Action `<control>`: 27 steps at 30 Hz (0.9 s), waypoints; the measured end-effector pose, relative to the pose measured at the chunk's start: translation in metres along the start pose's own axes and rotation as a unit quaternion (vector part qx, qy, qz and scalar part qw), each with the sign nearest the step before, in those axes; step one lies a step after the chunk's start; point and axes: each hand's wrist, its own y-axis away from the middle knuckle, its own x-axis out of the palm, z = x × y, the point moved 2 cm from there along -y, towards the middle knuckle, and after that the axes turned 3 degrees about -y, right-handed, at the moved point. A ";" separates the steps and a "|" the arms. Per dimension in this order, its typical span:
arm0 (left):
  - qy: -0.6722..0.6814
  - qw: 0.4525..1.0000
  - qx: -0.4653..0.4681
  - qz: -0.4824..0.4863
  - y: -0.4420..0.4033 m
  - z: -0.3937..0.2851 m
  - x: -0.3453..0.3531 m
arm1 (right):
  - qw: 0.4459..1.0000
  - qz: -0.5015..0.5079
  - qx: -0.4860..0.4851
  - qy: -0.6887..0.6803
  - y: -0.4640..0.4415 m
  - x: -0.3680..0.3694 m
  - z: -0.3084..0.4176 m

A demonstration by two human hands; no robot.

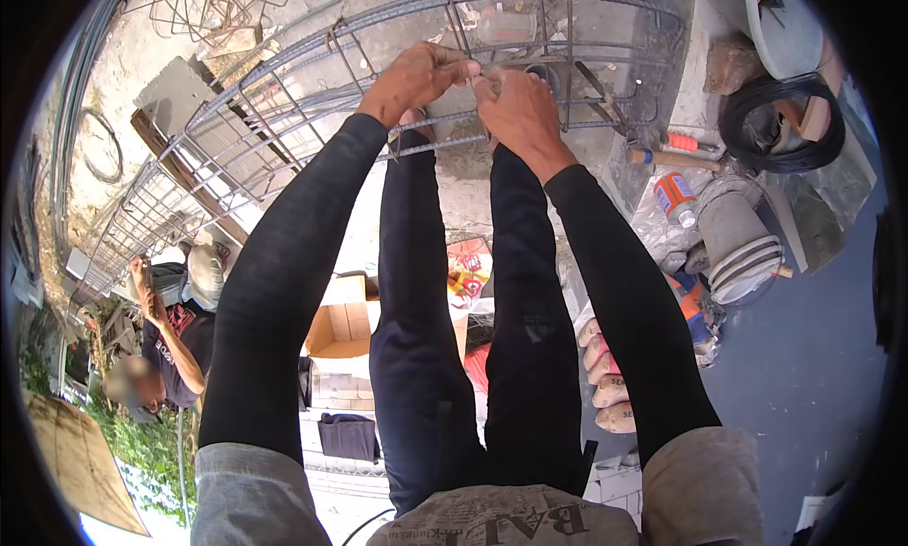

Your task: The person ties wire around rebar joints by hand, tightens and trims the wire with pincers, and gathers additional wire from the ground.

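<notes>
A long cage of ribbed steel rebar (568, 49) with square stirrups stretches across in front of me. Over its near side my left hand (419, 80) is closed, thumb and finger pinched beside a stirrup (457, 24). My right hand (522, 113) is curled against the same spot, its fingertips almost meeting the left ones. Whatever the fingertips hold is too small and too covered to make out. A dark, slim metal tool (598, 90) lies across the cage bars to the right of my right hand.
On the right are a coil of black wire (728, 120), a bottle with an orange label (675, 201) and a grey bucket (733, 229). Another person (175, 343) works at the cage's far left end. An open cardboard box (339, 328) stands behind my legs.
</notes>
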 end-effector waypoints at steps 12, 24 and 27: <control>-0.018 0.999 0.008 -0.030 -0.003 -0.002 0.000 | 0.970 -0.019 -0.157 0.186 -0.003 -0.022 0.007; -0.055 0.996 0.007 -0.072 -0.006 -0.004 0.007 | 0.970 -0.146 -0.012 -0.196 0.066 0.040 0.033; -0.022 0.997 -0.070 0.012 0.000 -0.010 0.000 | 0.982 -0.175 -0.044 -0.052 0.067 0.062 0.030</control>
